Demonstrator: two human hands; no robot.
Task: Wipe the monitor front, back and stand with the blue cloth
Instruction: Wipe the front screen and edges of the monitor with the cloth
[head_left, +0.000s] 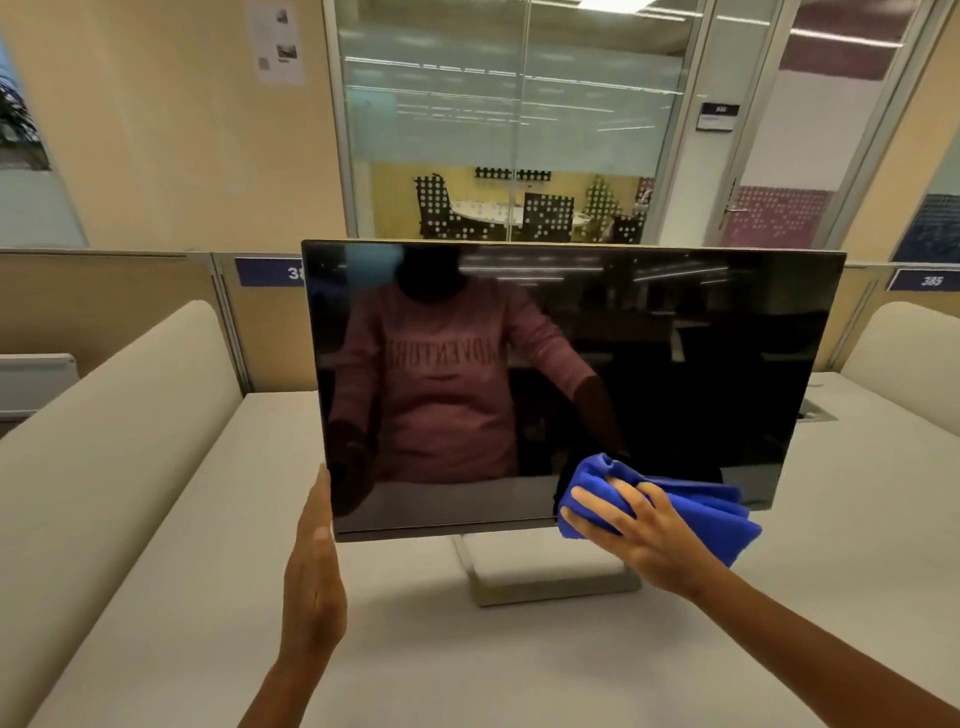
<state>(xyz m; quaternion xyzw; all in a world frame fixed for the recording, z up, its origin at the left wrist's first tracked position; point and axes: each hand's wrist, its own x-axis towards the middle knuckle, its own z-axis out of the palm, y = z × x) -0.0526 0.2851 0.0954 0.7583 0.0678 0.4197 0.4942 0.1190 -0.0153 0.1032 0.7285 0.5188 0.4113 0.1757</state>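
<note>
the monitor (571, 374) stands upright in the middle of a pale table (415, 649), its dark screen facing the person and its flat rectangular stand (550, 577) resting on the tabletop below the lower bezel. the left hand (314, 571) is held flat and on edge, fingers straight and together, lying along the lower left side edge of the monitor near the bottom corner; it holds nothing. the right hand (644, 535) is on the lower right part of the screen, just above the bottom bezel, with its fingers spread and lightly bent over the bunched blue cloth (691, 509), gripping it and pressing it to the glass; the thumb is hidden. folds of the cloth spill out to the right of the hand and hang past the monitor's bottom edge, over the right end of the stand. the top edge and right side edge of the monitor are free of both hands. bare tabletop shows on both sides of the stand and in front of it, between the two forearms. a rounded beige divider (130, 415) runs along the table's left side and another (904, 358) along its right, each well apart from the monitor's side edges. behind the monitor are low partition panels (130, 306) and a glass wall (514, 130).
</note>
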